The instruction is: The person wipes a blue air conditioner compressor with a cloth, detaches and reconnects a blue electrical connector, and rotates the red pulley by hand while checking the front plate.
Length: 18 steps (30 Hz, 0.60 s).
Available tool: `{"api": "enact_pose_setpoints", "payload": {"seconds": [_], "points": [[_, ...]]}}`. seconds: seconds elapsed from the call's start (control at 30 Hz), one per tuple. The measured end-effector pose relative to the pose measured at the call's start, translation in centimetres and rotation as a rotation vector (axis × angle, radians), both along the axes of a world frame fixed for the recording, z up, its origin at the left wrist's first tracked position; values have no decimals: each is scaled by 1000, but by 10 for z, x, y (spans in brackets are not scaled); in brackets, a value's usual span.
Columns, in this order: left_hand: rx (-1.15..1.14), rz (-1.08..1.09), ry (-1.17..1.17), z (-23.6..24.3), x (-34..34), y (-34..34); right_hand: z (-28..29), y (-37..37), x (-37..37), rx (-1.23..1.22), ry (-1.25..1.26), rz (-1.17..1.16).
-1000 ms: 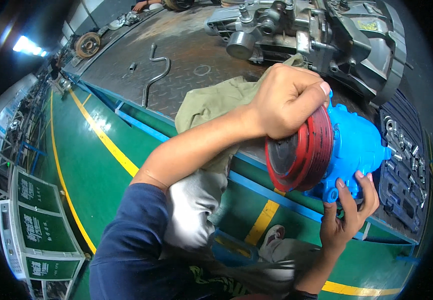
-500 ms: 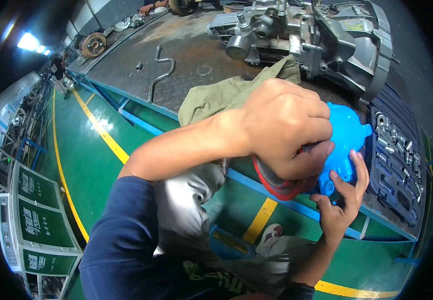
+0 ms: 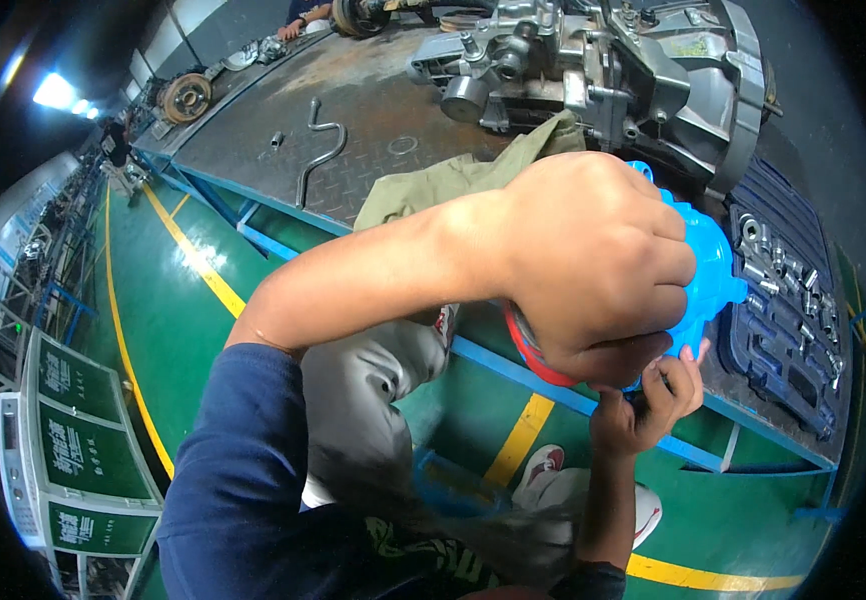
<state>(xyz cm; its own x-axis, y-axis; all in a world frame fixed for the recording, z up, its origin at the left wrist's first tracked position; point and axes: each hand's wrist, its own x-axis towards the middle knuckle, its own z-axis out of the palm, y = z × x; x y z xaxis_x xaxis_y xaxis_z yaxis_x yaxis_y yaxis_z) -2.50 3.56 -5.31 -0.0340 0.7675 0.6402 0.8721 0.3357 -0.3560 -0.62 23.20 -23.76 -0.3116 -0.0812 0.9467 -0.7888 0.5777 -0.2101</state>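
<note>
The blue casing (image 3: 713,260) with its red wheel (image 3: 545,371) is right of the frame's centre, at the near edge of the counter (image 3: 243,150); the hands hide whether it rests there. The left hand (image 3: 603,265) lies across the wheel with its fingers curled in; its palm is out of sight, so I cannot tell whether it grips the rim or only presses. The right hand (image 3: 653,400) has bent, gathered fingers against the casing's lower edge, and I cannot tell whether they pinch anything.

The casing looks like painted metal, so it is probably heavy for its size, stiff and not easily broken. The smooth blue paint may be slippery, especially if oily. The wheel may turn under load, making it a poor lifting point by itself. A surer hold would be one palm beneath the rounded casing, fingers behind its knobs, the other steadying the wheel. The green cloth (image 3: 433,185), left of the hands, looks soft. The socket tray (image 3: 783,370) is just beside the casing at right.
</note>
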Motion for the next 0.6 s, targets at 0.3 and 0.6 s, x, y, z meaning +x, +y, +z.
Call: {"api": "enact_pose_setpoints", "payload": {"seconds": [0.3,0.6], "points": [[90,-17,26,-14,7,2,-20,-2,5,36,69,-129],[213,-16,-6,-10,4,12,-24,-6,14,35,39,-148]]}}
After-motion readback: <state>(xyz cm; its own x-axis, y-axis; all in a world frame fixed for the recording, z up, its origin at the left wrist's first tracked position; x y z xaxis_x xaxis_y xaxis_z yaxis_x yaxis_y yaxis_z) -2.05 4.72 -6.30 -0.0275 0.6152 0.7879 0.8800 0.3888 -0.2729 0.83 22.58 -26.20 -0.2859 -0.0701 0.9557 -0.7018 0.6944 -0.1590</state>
